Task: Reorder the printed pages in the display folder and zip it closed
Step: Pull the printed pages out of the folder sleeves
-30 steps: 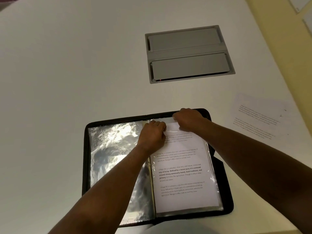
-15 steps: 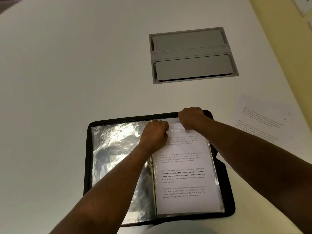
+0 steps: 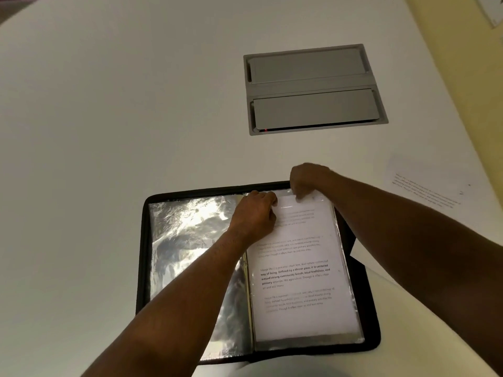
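- Black zip-edged display folder (image 3: 366, 292) lies open near the bench's near edge, crinkled clear sleeves on its left half, a white printed page (image 3: 299, 270) in the clear plastic sleeve on its right half.
- Risk: the page's top edge may crease or catch at the sleeve mouth if it goes askew, and the thin plastic may tear if pulled hard.
- Left hand (image 3: 254, 213), fingers curled, pinches the sleeve's top corner by the spine.
- Right hand (image 3: 307, 180), fingers curled downward, grips the top edge there; whether page or plastic, I cannot tell.
- Another loose white printed sheet (image 3: 427, 183) lies by the bench's right edge, so ordering looks unfinished.
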Tool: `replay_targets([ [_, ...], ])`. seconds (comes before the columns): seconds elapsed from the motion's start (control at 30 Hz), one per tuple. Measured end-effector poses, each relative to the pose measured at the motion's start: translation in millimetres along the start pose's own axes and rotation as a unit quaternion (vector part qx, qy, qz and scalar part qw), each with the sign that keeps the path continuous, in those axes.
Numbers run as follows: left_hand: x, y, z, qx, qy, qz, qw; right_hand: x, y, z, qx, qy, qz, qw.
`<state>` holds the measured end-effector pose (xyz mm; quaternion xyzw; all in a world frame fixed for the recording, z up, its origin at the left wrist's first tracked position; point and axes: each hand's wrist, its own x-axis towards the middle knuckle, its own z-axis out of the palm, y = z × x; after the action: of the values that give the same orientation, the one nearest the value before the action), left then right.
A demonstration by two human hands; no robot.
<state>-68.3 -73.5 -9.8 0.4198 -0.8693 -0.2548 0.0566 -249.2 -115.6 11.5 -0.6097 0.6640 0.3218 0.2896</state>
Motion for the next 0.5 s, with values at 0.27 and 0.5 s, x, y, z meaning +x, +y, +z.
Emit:
replay_targets([
  [0.27, 3.8, 11.9, -2.9, -0.020, 0.007, 0.015, 1.000, -10.8, 43.2, -100.2, 0.088, 0.049, -0.021, 0.995],
  [0.5, 3.2, 13.9, -1.0, -0.020, -0.022, 0.013, 0.999, -90.3, 87.0, -174.8, 0.251, 0.228, -0.036, 0.940],
])
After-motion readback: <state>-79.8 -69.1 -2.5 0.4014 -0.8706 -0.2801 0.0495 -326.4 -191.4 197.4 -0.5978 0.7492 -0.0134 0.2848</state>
